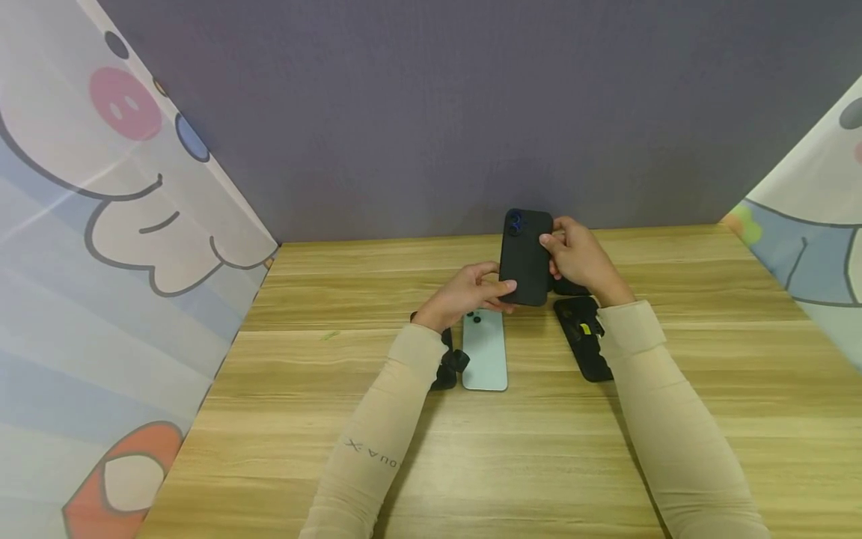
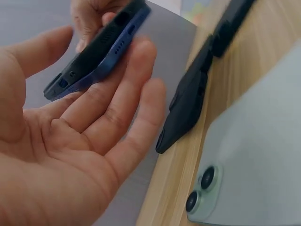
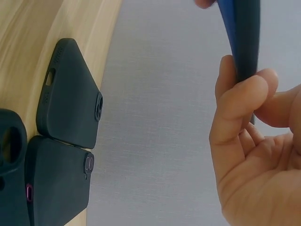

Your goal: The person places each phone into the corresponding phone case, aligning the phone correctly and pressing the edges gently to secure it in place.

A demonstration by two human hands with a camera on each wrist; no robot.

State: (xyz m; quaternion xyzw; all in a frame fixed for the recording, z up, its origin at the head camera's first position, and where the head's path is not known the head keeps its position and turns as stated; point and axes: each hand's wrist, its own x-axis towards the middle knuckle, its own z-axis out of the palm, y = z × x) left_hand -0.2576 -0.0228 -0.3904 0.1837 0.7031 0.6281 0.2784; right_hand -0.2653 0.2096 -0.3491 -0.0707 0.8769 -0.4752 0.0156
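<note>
I see R hand (image 1: 578, 256) pinching a case (image 1: 525, 258) w/ blue phone (image 2: 107, 62); L hand (image 1: 463, 296) spread at its low end, near a pale phone (image 1: 485, 355).

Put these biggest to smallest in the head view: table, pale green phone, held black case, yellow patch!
1. Table
2. Held black case and pale green phone: close in size; the case may be nearer the camera, so unsure
3. Yellow patch

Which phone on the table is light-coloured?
The pale mint phone, lying flat with its two-lens camera facing up. Its light back sets it apart; the other phone-shaped items on the table are black.
</note>
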